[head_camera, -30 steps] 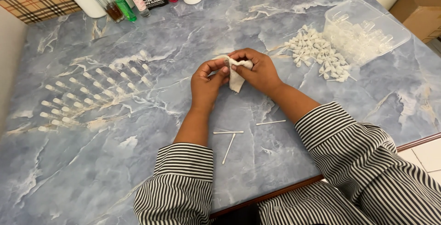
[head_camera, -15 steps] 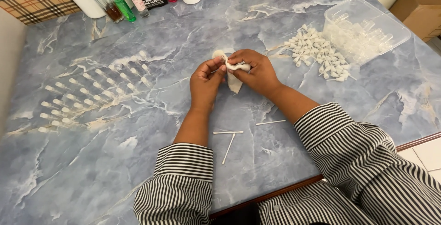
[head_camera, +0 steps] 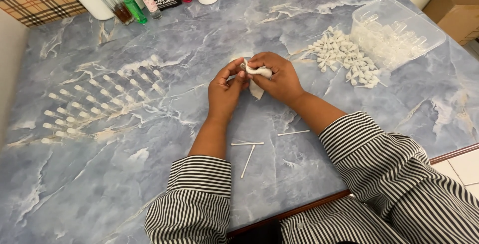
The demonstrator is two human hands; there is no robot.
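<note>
- White tissue [head_camera: 258, 74] sits mid-surface, pinched closed in the right hand [head_camera: 277, 78] for wiping.
- Left hand [head_camera: 225, 91] closes its grip on a small vial [head_camera: 243, 66], steadying it against the tissue.
- Cotton swabs [head_camera: 248, 152] lie near, within reach.

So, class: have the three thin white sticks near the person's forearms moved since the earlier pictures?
No. The three thin white sticks lie in the same pattern on the marble tabletop, against the same veins.

Blue marbled table [head_camera: 149, 184], rows of small vials [head_camera: 100, 104], loose sticks [head_camera: 248, 160], pile of white caps [head_camera: 342, 54], clear plastic tub [head_camera: 399, 34], bottles [head_camera: 134, 0] at far edge
</note>
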